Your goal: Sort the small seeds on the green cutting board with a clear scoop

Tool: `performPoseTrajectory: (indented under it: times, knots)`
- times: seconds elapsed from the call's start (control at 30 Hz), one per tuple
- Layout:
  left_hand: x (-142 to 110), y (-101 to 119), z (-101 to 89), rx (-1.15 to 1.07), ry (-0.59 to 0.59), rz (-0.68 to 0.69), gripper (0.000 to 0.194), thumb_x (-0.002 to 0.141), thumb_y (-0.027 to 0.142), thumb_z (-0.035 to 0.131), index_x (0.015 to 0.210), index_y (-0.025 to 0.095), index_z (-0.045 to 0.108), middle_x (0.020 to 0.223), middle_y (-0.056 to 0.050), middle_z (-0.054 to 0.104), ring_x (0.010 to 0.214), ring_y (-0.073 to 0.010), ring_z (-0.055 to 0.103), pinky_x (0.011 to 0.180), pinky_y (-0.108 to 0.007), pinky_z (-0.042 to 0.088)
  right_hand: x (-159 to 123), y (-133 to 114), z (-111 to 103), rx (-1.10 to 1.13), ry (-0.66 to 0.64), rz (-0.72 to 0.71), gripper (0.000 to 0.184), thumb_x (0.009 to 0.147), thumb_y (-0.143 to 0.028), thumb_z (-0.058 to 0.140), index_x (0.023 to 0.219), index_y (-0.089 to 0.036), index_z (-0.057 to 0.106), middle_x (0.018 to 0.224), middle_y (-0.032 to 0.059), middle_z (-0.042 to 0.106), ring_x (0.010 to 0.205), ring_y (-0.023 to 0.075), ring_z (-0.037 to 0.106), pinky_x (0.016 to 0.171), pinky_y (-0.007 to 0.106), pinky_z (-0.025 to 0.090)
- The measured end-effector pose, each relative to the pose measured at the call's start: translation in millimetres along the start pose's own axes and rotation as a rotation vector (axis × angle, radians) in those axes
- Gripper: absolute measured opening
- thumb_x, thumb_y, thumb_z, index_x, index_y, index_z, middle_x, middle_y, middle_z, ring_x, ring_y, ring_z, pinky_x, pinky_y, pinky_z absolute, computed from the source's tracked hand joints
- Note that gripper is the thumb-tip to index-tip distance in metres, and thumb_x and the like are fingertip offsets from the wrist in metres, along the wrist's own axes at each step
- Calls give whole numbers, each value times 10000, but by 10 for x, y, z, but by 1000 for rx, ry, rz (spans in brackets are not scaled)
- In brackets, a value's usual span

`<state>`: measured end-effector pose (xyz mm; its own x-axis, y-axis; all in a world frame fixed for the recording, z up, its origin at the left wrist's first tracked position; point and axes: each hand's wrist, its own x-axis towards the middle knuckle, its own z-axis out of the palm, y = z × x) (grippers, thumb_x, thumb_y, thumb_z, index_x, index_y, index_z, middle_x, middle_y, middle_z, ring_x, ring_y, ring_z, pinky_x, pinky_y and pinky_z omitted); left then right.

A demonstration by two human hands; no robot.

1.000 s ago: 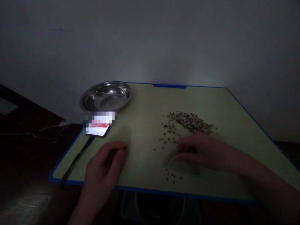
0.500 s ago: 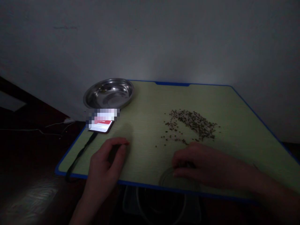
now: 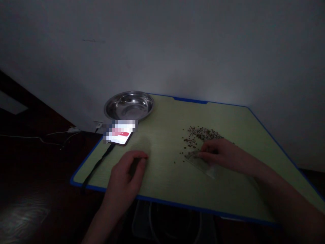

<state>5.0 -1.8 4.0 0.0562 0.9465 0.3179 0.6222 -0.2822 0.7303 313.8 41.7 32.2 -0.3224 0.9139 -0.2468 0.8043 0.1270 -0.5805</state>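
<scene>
On the green table, a pile of small dark and pale grains or beans [image 3: 200, 133] lies spread out, with several loose ones toward the left. My right hand [image 3: 218, 152] pinches a thin, see-through plastic piece [image 3: 201, 166], possibly a round lid, tilted at the near side of the pile. Part of the pile is hidden behind that hand. My left hand [image 3: 128, 173] hovers over the table's left front, thumb and forefinger closed together; whatever they may hold is too small or dark to make out.
A shiny steel basin [image 3: 129, 106] stands at the back left of the table [image 3: 165, 118]. Before it lies a lit phone [image 3: 122, 137] with a dark strap [image 3: 99, 164]. Below the front edge, a dark round container [image 3: 175, 220] shows. A wall rises behind.
My right hand has moved up and forward from the front edge to the pile, bringing the clear plastic piece along. My left hand keeps its pinch. The view has shifted slightly.
</scene>
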Motion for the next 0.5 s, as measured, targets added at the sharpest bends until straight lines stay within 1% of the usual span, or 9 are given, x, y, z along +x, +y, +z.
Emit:
performPoseTrajectory:
  times: [0.17,0.3,0.5]
  knots:
    - [-4,-8,8,-18,-6,33,148,915,281,500,946,218,629,914,-44,709,852,-197,670,755,-360,523,63,-89,17,-55,11,-4,285,874,-436,568,757,-196,667,644,27,660,574,159,574,523,280,379]
    - [-6,-23,14,-32,-4,41,145,913,279,507,947,217,633,925,-48,706,869,-200,667,761,-360,524,119,-218,23,-145,13,-24,242,874,-391,578,773,-195,676,648,18,656,573,153,569,532,278,370]
    - [-2,-41,9,-43,-20,48,143,920,278,504,954,220,631,930,-46,703,876,-198,666,761,-360,525,302,-465,92,-179,-1,-197,176,873,-308,608,790,-178,693,729,26,695,641,146,599,593,273,392]
